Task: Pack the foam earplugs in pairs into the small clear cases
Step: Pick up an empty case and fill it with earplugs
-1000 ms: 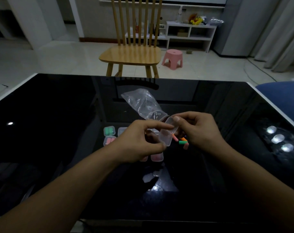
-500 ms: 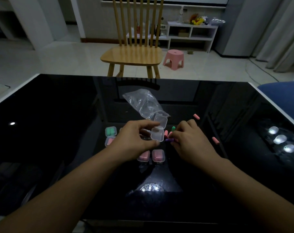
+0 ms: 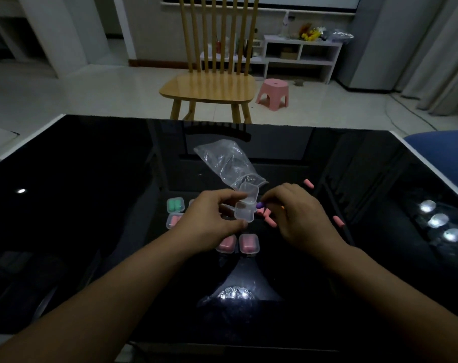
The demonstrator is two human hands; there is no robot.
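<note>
Glossy black worktop (image 3: 65, 231) fills the lower frame; wooden chair (image 3: 209, 85) and pink stool (image 3: 273, 94) sit on the floor beyond it, top centre. Crumpled clear bag (image 3: 222, 161) lies mid-frame, just above the hands. Left hand (image 3: 209, 224) grips an open clear case (image 3: 246, 206) at centre, lid hinged up, lifted off the worktop. Right hand (image 3: 298, 216), just right of the case, pinches a purple earplug (image 3: 260, 204) at its fingertips, right beside the case's opening, not inside. Closed cases on the worktop: one with green plugs (image 3: 175, 204) and one with pink (image 3: 172, 220) left of the hands, two pink-filled cases (image 3: 238, 243) below them. Loose pink earplugs (image 3: 268, 218) lie between the hands, plus one (image 3: 308, 183) upper right and one (image 3: 338, 222) right of the right hand.
</note>
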